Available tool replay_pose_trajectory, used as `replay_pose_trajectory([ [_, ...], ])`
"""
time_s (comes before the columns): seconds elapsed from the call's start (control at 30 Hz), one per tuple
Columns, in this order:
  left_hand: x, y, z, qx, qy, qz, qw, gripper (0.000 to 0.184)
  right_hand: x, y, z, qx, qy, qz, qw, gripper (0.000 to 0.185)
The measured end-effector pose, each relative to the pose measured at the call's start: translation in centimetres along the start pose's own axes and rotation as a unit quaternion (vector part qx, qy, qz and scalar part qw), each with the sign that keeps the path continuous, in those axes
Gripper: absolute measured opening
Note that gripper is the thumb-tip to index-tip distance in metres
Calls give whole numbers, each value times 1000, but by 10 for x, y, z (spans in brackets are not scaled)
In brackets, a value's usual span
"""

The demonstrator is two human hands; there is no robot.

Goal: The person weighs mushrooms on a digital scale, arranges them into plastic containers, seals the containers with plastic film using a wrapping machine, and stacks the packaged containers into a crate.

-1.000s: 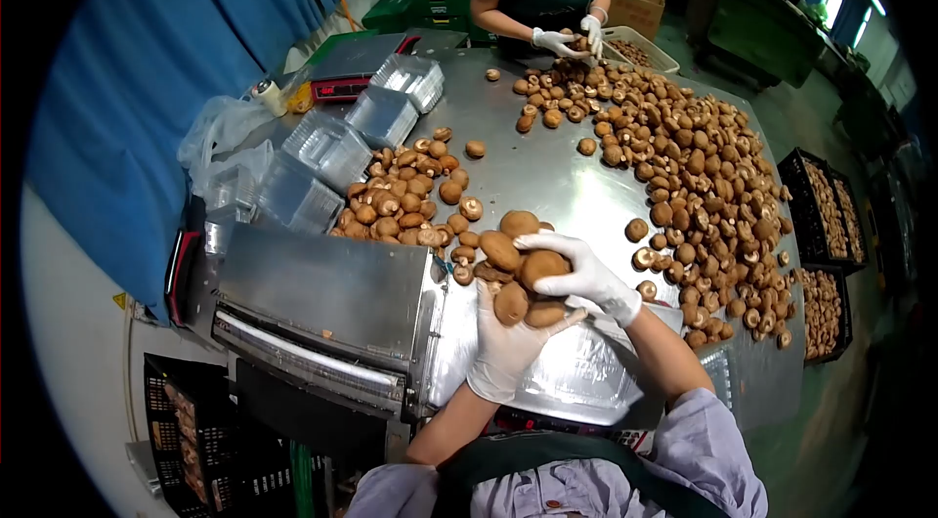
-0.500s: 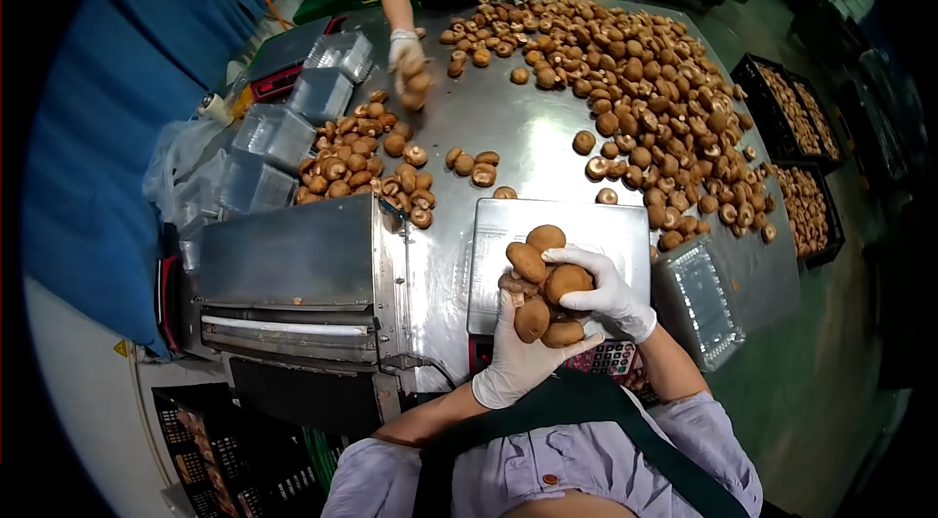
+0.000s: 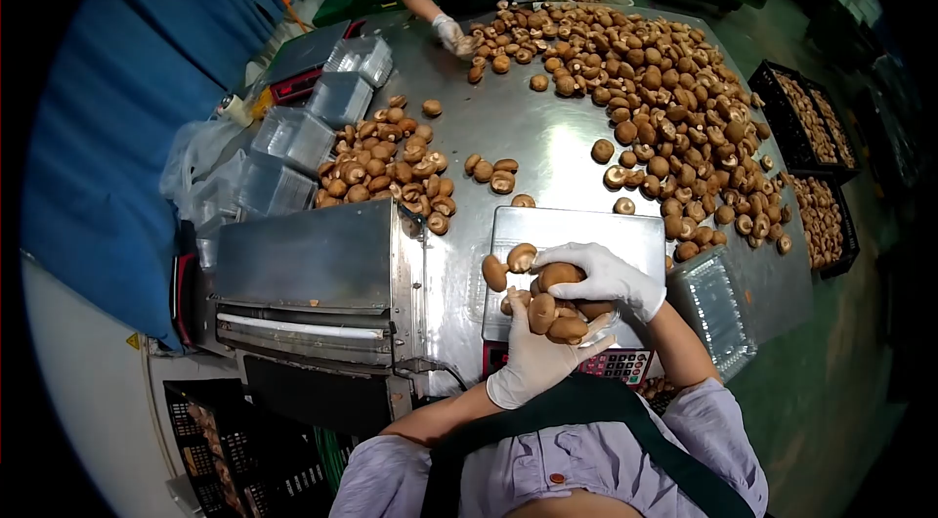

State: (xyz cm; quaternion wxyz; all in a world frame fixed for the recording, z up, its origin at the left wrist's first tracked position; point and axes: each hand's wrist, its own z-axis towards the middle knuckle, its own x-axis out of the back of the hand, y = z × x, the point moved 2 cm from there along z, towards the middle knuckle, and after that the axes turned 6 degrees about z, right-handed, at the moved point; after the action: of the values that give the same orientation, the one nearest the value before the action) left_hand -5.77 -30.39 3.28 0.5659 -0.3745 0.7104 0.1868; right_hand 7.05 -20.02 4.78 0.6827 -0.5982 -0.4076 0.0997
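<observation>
Lower centre of frame: brown round-capped mushrooms [image 3: 542, 314] over the silver rectangular metal scale plate [image 3: 635, 235]. My white-gloved left hand [image 3: 532, 362] cups them, half-curled; my white-gloved right hand [image 3: 614, 281] clasps them, fingers bent. Judged step: portioning; next calls for even release.

The head camera looks forward and down — close above both hands [image 3: 535, 360].

Scale [image 3: 616, 227] between machine [image 3: 303, 254] and tray [image 3: 711, 308]

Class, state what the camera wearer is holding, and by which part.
A cluster of mushrooms, cupped between the left hand and right hand; the right closes over a brown cap. Stem contact can't be told.
</observation>
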Motion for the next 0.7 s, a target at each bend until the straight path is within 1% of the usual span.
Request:
replay_pose_trajectory([
  [0.03,-3,0,-1,14,-36,5,999,87,2,3,-3,-1,-3,2,1000,47],
  [0.07,-4,-1,-1,7,-3,38,999,89,4,4,-8,24,20,-18,999,47],
  [0.1,-1,-1,0,7,-1,35,999,89,8,5,-13,48,44,-38,997,47],
  [0.13,2,-2,1,18,4,23,1000,89,13,4,-20,22,37,-29,999,47],
  [0.17,5,-4,2,31,8,11,999,89,14,9,-27,16,36,-29,999,47],
  [0.2,3,-4,2,50,-20,10,998,89,15,15,-34,11,66,6,998,47],
  [0.23,0,-4,2,57,-19,7,998,89,17,19,-40,6,97,39,995,46],
  [0.3,-4,-6,3,68,25,65,995,89,18,23,-53,14,146,95,985,45],
  [0.33,-1,-6,3,69,-9,57,996,82,17,25,-59,8,166,114,979,44],
  [0.37,-1,-7,3,76,-9,56,995,82,15,27,-64,4,187,132,974,44],
  [0.4,-1,-7,3,77,25,88,993,77,11,29,-68,0,192,132,972,44],
  [0.43,0,-7,2,77,59,119,988,72,8,31,-72,11,227,141,964,42],
  [0.47,7,-7,1,91,95,49,990,62,6,32,-76,22,260,150,953,41],
  [0.5,7,-7,0,97,98,49,989,62,4,32,-81,18,266,151,952,41],
  [0.57,10,-3,-5,91,203,137,965,57,0,31,-89,21,311,101,945,39],
  [0.6,22,2,-8,109,168,105,974,51,-1,25,-94,20,328,57,943,37],
  [0.63,27,8,-12,111,172,105,973,51,-3,24,-98,18,330,60,942,37],
  [0.7,28,15,-20,117,79,93,986,50,-8,23,-109,7,350,43,936,36],
])
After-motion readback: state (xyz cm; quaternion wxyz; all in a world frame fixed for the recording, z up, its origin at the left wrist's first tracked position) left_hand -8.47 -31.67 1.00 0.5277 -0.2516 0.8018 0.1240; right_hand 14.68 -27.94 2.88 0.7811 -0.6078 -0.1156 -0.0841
